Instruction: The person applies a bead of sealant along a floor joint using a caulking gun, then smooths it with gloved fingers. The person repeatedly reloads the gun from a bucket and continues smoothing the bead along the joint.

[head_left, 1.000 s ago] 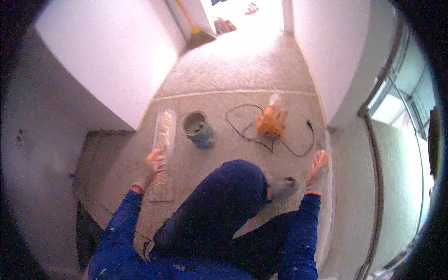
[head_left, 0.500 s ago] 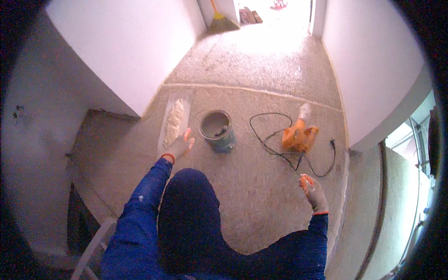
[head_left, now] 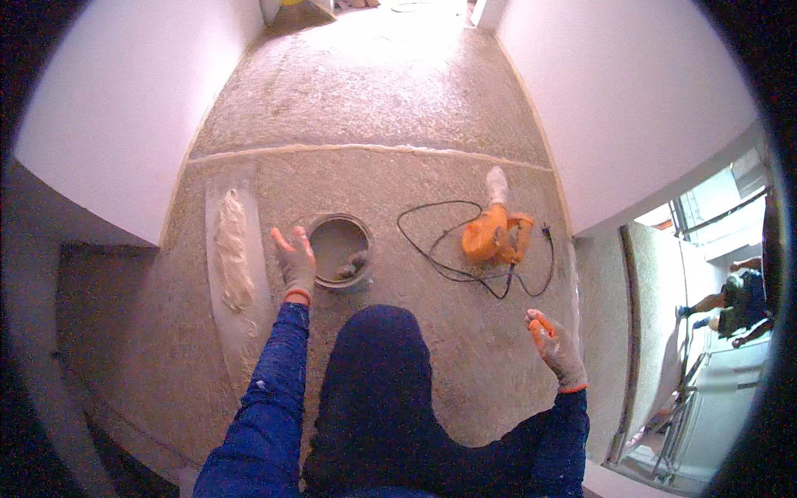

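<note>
Inspector: Head view, centre frame: left hand (head_left: 295, 264) gloved, fingers spread, holding nothing, just beside the round grey bucket (head_left: 339, 250). Right hand (head_left: 554, 346), lower right, likewise spread and bare of tools.

Clerk: Progress?

Inspector: Judged early. Pale mortar heap (head_left: 233, 249) lies unspread on the long board (head_left: 242, 311); rough gritty floor (head_left: 374, 91) uncovered. Orange power tool (head_left: 496, 233) rests idle, cord looped.

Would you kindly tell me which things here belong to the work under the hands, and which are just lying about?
In hand:
- left hand, open, beside the bucket
- long board with pale mortar

Lying about:
- orange power tool
- its black cord
- right hand, empty
</note>
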